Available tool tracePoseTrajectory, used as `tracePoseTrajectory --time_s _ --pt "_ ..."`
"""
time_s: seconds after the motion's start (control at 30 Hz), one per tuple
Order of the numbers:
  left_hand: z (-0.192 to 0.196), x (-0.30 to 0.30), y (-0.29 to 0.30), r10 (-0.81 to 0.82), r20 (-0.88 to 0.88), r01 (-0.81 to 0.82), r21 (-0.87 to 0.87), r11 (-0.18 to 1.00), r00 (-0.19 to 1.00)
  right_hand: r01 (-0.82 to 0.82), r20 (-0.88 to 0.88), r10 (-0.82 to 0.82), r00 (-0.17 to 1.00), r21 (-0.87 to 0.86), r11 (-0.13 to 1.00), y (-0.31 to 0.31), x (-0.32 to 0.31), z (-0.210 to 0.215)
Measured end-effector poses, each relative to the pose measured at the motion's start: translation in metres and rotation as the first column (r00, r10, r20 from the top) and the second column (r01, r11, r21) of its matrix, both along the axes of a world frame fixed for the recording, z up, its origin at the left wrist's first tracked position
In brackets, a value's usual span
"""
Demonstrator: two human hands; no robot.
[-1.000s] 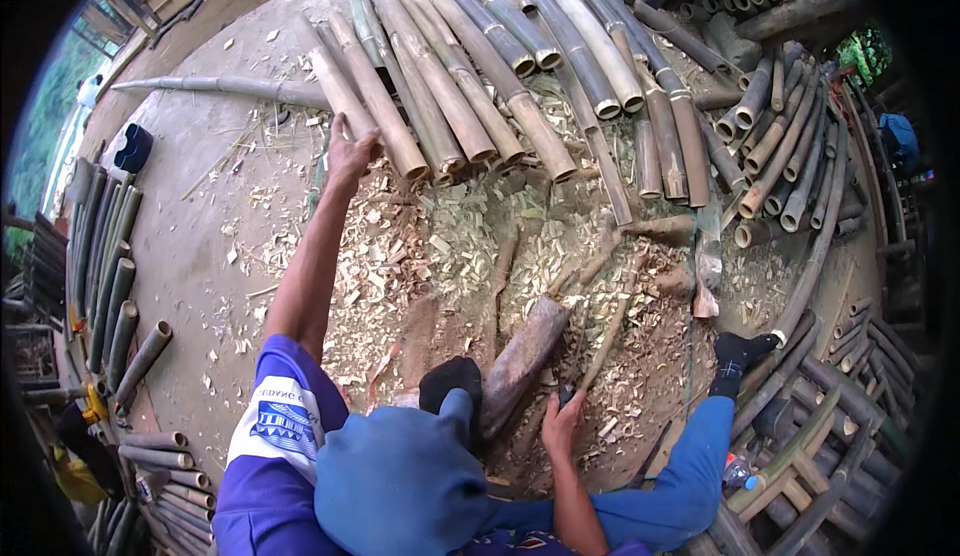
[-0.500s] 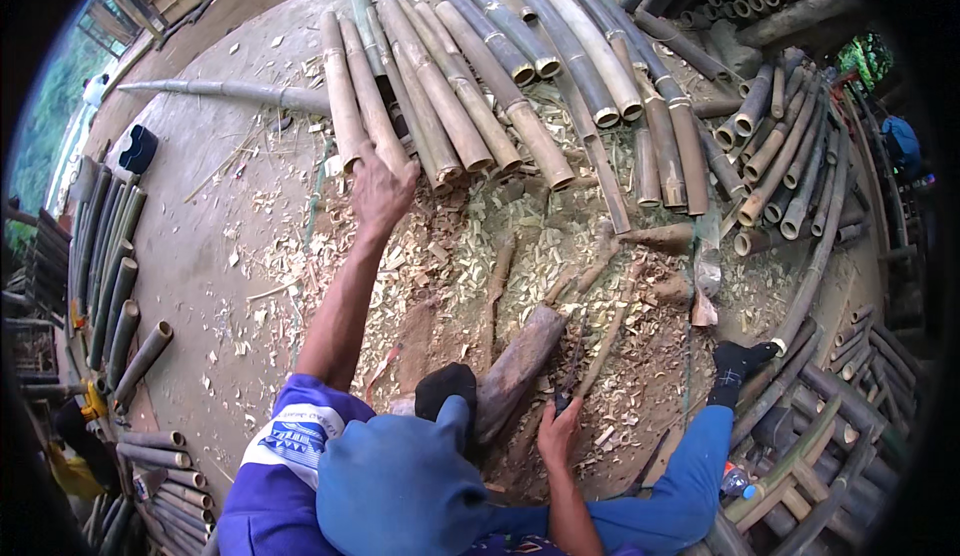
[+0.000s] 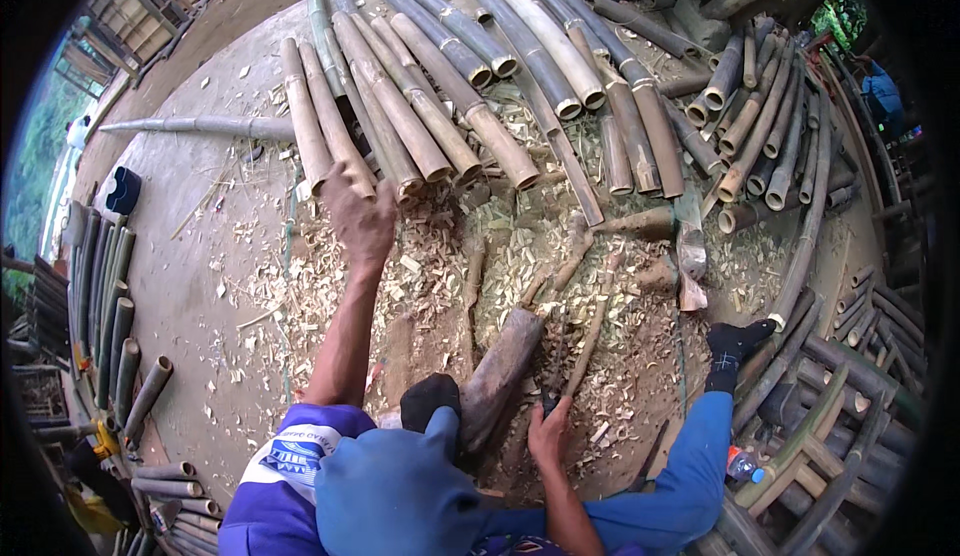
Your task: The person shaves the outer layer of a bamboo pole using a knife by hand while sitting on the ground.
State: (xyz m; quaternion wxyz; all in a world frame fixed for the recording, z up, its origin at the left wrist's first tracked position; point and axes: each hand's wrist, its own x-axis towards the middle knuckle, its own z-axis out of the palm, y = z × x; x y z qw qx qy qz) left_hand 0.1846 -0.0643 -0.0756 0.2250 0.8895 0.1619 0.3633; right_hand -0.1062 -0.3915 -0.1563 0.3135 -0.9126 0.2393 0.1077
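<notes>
My left hand (image 3: 358,218) reaches out with its fingers apart, slightly blurred, at the near end of a tan bamboo pole (image 3: 338,131). It seems to hold nothing, and I cannot tell whether its fingertips touch the pole. A second tan pole (image 3: 303,111) lies just left of it. Low in front of me, my right hand (image 3: 549,434) is closed round the black handle of a tool (image 3: 548,399). The tool's narrow, dark blade points away from me, between a thick, worn log (image 3: 507,371) and a thin stick (image 3: 595,331). Its exact kind is unclear.
Many bamboo poles (image 3: 470,36) lie side by side beyond my hands, with another bundle (image 3: 770,126) at right. Pale chips (image 3: 430,286) cover the ground. A bamboo stool frame (image 3: 820,436) and a plastic bottle (image 3: 742,464) are by my right leg; more poles (image 3: 105,286) stand left.
My left hand has drawn back a little from the ends of the tan poles, and its fingers have spread. My right hand keeps its grip on the tool. The whole view has shifted slightly.
</notes>
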Motion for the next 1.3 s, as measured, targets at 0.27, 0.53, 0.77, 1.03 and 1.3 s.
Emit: tracePoseTrajectory --time_s 0.27,0.53,0.77,1.03,1.3 --pt "-0.037 0.064 -0.178 -0.526 -0.348 0.203 -0.652 0.731 0.776 -0.013 0.008 0.013 1.0 -0.023 1.0 0.009 0.003 0.007" --pt "-0.062 0.124 -0.211 -0.106 -0.56 -0.196 -0.451 0.871 0.822 -0.027 -0.015 0.026 1.0 -0.048 0.999 0.0 -0.002 -0.001" --pt "0.006 0.09 -0.201 -0.154 0.455 0.28 -0.745 -0.605 0.877 -0.03 0.028 0.032 0.999 -0.075 0.997 0.001 -0.004 -0.007" --pt "0.092 -0.015 -0.098 -0.454 0.671 0.465 -0.737 -0.49 0.586 -0.03 0.041 0.029 0.999 0.009 1.0 0.006 -0.004 -0.001" --pt "0.11 -0.044 -0.035 -0.23 0.406 0.379 -0.913 -0.154 0.884 0.075 0.022 -0.088 0.996 0.343 0.936 -0.016 0.0 -0.016"
